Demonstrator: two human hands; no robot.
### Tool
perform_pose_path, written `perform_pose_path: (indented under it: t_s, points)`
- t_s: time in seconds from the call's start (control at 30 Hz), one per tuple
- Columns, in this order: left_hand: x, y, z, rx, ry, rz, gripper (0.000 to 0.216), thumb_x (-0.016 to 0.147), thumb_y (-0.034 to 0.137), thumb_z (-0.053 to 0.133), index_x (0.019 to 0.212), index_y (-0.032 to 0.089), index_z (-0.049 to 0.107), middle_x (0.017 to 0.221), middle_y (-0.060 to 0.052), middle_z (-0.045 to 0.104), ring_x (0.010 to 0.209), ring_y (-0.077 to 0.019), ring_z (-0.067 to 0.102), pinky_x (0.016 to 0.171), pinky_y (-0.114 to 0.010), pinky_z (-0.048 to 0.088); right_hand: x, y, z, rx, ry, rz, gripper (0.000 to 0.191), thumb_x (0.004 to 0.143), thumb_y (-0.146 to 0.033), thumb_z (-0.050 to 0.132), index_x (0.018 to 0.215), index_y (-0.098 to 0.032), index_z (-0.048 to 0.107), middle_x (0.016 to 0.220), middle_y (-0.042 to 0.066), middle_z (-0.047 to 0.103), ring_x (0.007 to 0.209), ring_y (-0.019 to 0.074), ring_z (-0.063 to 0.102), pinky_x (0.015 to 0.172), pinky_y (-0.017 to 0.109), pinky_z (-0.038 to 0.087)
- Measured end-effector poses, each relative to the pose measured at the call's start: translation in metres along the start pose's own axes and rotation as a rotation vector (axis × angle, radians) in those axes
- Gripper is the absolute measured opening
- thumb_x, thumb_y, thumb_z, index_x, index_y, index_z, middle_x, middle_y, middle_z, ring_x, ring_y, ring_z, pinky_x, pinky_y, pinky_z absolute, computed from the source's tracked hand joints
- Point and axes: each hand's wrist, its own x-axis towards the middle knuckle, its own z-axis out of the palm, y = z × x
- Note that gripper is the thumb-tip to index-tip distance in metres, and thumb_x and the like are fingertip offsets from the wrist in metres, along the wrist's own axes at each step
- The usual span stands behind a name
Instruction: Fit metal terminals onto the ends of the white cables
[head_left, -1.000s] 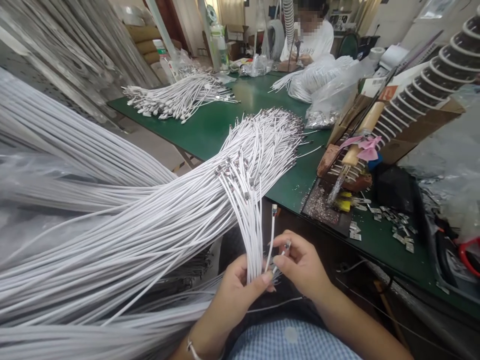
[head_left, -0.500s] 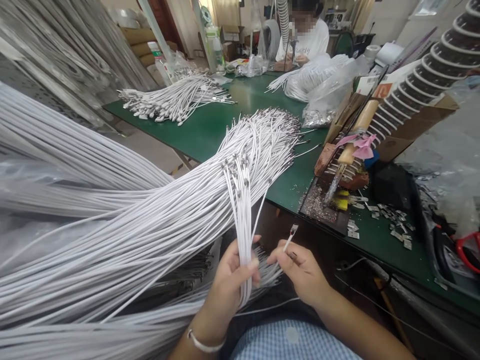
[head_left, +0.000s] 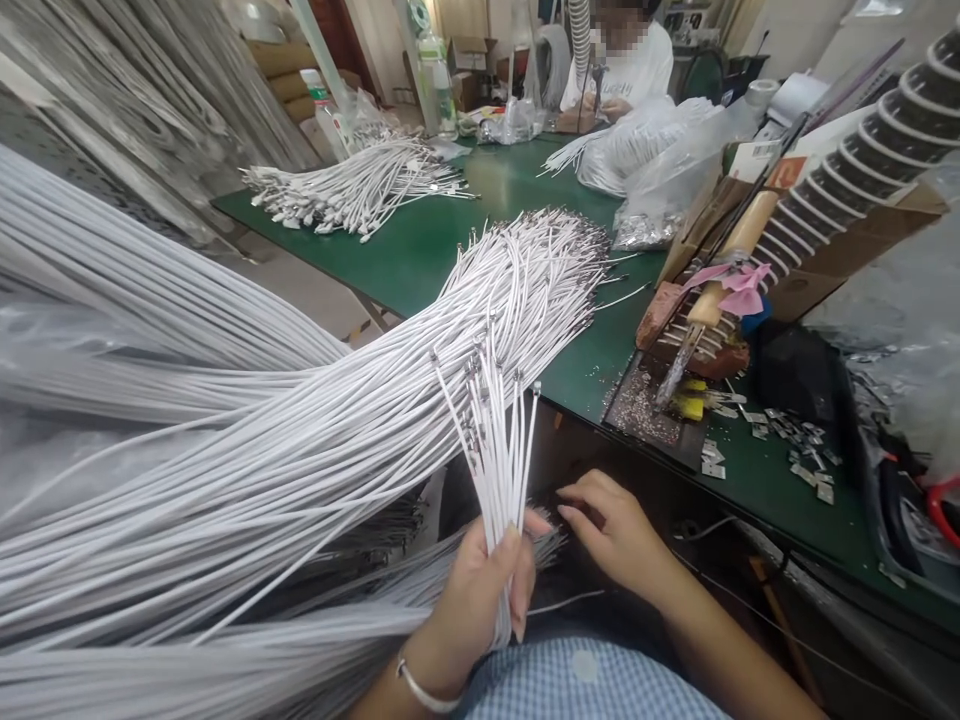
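My left hand (head_left: 480, 590) is closed round a small bunch of white cables (head_left: 499, 440) that stand upright, their metal-tipped ends fanning out above the fingers. My right hand (head_left: 611, 530) hovers just right of that bunch with fingers loosely spread and nothing in them. A big sheaf of white cables (head_left: 300, 440) sweeps from the lower left up onto the green table (head_left: 450, 240), its tips resting at the table's middle.
A soldering iron on a stand (head_left: 697, 330) sits right of the sheaf, with small metal parts (head_left: 795, 450) scattered beside it. Another cable pile (head_left: 352, 190) lies far left on the table. A person in white (head_left: 630, 70) works at the far end. Cardboard and a ribbed hose (head_left: 862, 150) stand at right.
The single cable that my right hand pinched is now with the bunch in my left hand. My right hand has let go and opened. The bunch stands more upright.
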Motion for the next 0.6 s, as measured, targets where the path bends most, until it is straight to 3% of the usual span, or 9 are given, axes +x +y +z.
perform_pose_path:
  t_s: [0.07, 0.2, 0.37, 0.43, 0.6]
  points:
    - [-0.001, -0.005, 0.0, 0.074, 0.032, -0.053, 0.028, 0.088, 0.039, 0.046, 0.095, 0.015, 0.058, 0.039, 0.007, 0.047, 0.03, -0.0038, 0.038, 0.035, -0.013, 0.031, -0.001, -0.01, -0.002, 0.179, 0.022, -0.057, 0.026, 0.089, -0.025, 0.043, 0.083, -0.014, 0.066, 0.074, 0.005, 0.058, 0.07, 0.0151, 0.058, 0.065, 0.025, 0.045]
    - [-0.008, -0.01, 0.0, 0.173, 0.068, -0.151, 0.023, 0.079, 0.031, 0.062, 0.095, 0.016, 0.058, 0.064, -0.001, 0.065, 0.059, -0.0109, 0.06, 0.061, -0.022, 0.048, 0.003, -0.024, -0.001, 0.416, 0.092, -0.057, 0.033, 0.092, -0.033, 0.04, 0.086, -0.015, 0.067, 0.07, 0.004, 0.058, 0.066, 0.0137, 0.056, 0.061, 0.025, 0.045]
    - [-0.017, -0.021, -0.008, 0.23, -0.006, -0.24, 0.032, 0.08, 0.046, 0.056, 0.086, 0.015, 0.057, 0.042, 0.007, 0.048, 0.034, -0.0059, 0.041, 0.037, -0.017, 0.034, 0.012, -0.03, 0.007, 0.632, 0.126, -0.005, 0.031, 0.084, -0.044, 0.052, 0.077, -0.016, 0.064, 0.066, 0.001, 0.052, 0.06, 0.0126, 0.051, 0.056, 0.025, 0.042]
    - [-0.017, -0.022, -0.008, 0.271, -0.029, -0.232, 0.034, 0.081, 0.047, 0.053, 0.086, 0.014, 0.058, 0.043, 0.005, 0.051, 0.036, -0.007, 0.045, 0.041, -0.019, 0.037, 0.013, -0.031, 0.009, 0.736, 0.106, 0.039, 0.03, 0.079, -0.045, 0.058, 0.071, -0.016, 0.058, 0.066, 0.0, 0.051, 0.059, 0.0118, 0.05, 0.053, 0.024, 0.042]
    - [-0.012, -0.015, 0.001, 0.264, 0.014, -0.169, 0.022, 0.081, 0.033, 0.058, 0.092, 0.015, 0.056, 0.068, -0.001, 0.064, 0.063, -0.0124, 0.06, 0.064, -0.026, 0.049, 0.008, -0.034, 0.012, 0.814, 0.032, 0.138, 0.028, 0.081, -0.04, 0.058, 0.068, -0.017, 0.05, 0.062, -0.003, 0.047, 0.05, 0.0088, 0.047, 0.046, 0.021, 0.041]
